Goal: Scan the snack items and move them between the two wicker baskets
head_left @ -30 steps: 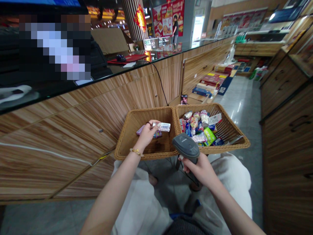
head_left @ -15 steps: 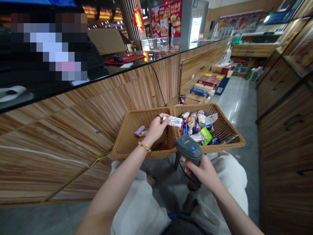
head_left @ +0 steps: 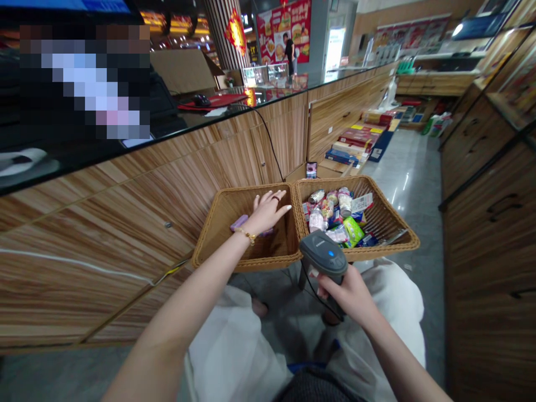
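My left hand point(head_left: 268, 211) hovers over the left wicker basket point(head_left: 209, 245), its fingers spread and nothing in them. Below it, partly hidden by the hand, lie small purple packs point(head_left: 239, 223). My right hand point(head_left: 341, 287) is wrapped round the handle of a dark grey barcode scanner point(head_left: 323, 254) with a blue light on top. The scanner is held over the near edge of the right wicker basket point(head_left: 389, 215). That basket holds several packaged goods, among them a clear jar point(head_left: 317, 220), another jar point(head_left: 345, 202) and a green packet point(head_left: 354, 231).
A wooden counter point(head_left: 201, 162) with a glossy dark top runs along the left, carrying a mouse point(head_left: 201, 100). Stacked boxes point(head_left: 355, 142) lie beyond the baskets. Wooden drawers point(head_left: 489, 223) line the right. Far off, a person point(head_left: 290, 53) stands near a red poster.
My left hand has let go of the clear packaged item into the right basket and moved left over the left basket, fingers opening. My right hand and the scanner have hardly moved.
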Action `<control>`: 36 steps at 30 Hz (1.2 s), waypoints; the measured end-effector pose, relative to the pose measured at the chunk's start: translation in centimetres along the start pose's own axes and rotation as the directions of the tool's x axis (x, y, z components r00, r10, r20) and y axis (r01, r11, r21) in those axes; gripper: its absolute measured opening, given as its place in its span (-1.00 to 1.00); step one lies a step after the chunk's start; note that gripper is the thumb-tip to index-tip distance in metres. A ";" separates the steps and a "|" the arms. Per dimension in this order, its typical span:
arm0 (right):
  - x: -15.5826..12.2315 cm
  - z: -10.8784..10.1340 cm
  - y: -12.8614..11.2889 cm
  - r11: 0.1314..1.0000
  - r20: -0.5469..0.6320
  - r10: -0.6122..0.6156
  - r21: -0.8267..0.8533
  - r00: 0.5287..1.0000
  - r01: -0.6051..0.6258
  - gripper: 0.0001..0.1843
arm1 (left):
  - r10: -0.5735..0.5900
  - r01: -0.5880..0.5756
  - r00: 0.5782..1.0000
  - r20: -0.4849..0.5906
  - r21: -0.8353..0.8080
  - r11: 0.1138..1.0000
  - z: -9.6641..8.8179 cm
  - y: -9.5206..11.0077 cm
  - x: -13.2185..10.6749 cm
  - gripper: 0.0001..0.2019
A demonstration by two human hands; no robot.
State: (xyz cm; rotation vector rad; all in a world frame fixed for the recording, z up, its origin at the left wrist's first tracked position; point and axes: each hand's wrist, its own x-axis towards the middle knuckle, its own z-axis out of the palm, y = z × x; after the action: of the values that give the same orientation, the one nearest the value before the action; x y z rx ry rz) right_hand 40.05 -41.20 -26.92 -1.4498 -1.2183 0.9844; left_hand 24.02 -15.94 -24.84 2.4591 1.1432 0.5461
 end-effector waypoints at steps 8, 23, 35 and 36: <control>0.3 0.5 0.1 1.000 0.031 -0.010 -0.001 0.999 0.010 -0.78 | -0.081 0.060 0.995 0.060 0.283 0.957 -2.3 -7.0 -2.1 -0.38; 0.7 0.3 0.3 1.000 0.022 -0.006 -0.022 1.000 0.006 -0.78 | -0.119 -0.070 0.920 0.373 0.456 0.887 0.3 -10.7 -1.6 -0.20; 0.9 0.0 0.7 1.000 0.013 0.028 -0.007 1.000 -0.028 -0.81 | -0.088 -0.015 0.936 0.342 0.287 0.958 4.6 -10.6 0.0 -0.68; 0.9 0.0 0.7 1.000 0.013 0.029 -0.006 1.000 -0.029 -0.81 | -0.080 -0.008 0.942 0.326 0.261 0.965 4.7 -10.5 0.0 -0.73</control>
State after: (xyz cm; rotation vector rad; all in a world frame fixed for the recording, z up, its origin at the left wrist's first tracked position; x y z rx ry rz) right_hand 40.35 -40.32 -27.64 -1.4715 -1.2139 1.0115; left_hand 19.62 -10.45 -33.91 2.6065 1.1736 -0.0428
